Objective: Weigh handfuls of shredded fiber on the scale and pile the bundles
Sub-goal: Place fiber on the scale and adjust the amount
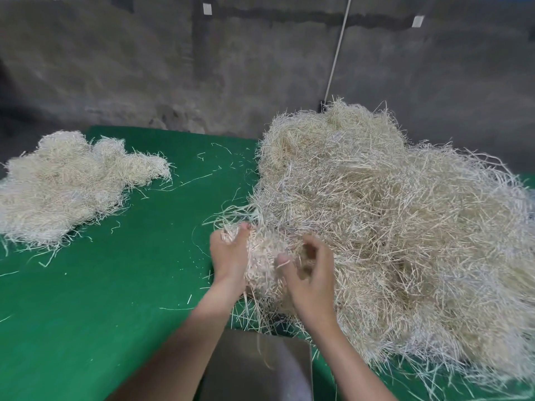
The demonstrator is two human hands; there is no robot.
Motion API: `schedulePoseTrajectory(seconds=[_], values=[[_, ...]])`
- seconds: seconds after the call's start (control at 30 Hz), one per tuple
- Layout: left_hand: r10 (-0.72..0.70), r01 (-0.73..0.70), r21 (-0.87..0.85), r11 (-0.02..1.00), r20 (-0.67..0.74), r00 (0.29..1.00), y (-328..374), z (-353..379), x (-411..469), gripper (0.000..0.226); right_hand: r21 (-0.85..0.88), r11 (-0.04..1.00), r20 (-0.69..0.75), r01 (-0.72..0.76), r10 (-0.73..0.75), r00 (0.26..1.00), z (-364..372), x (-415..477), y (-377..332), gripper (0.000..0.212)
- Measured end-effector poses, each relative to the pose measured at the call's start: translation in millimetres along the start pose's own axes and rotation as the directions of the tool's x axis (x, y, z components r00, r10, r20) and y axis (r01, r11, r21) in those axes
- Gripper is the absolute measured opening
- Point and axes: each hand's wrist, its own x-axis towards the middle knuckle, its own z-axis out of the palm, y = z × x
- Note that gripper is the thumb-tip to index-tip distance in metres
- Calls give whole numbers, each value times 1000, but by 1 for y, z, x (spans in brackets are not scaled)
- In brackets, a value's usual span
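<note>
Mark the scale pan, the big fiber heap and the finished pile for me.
scale pan (269,369): head view, bare metal surface between the forearms.
big fiber heap (405,227): head view, middle of the mound on the right.
finished pile (58,186): head view, centre of the smaller pile on the left.

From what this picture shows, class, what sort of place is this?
Probably a small workshop for sorting fibre: a big heap of shredded fiber on a green-covered table, a smaller pile set apart, a rough bare wall behind.
</note>
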Motion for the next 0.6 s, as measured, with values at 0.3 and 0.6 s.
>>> schedulePoseTrajectory(seconds=[0.3, 0.6], values=[[-286, 299, -98, 949, 130, 949, 14, 7, -21, 82, 2, 1000, 260, -23, 22, 965, 17, 29, -18, 45], [-74, 68, 42, 997, 157, 985, 22, 20, -23, 43, 161, 985, 313, -57, 4, 950, 18, 32, -18, 47]])
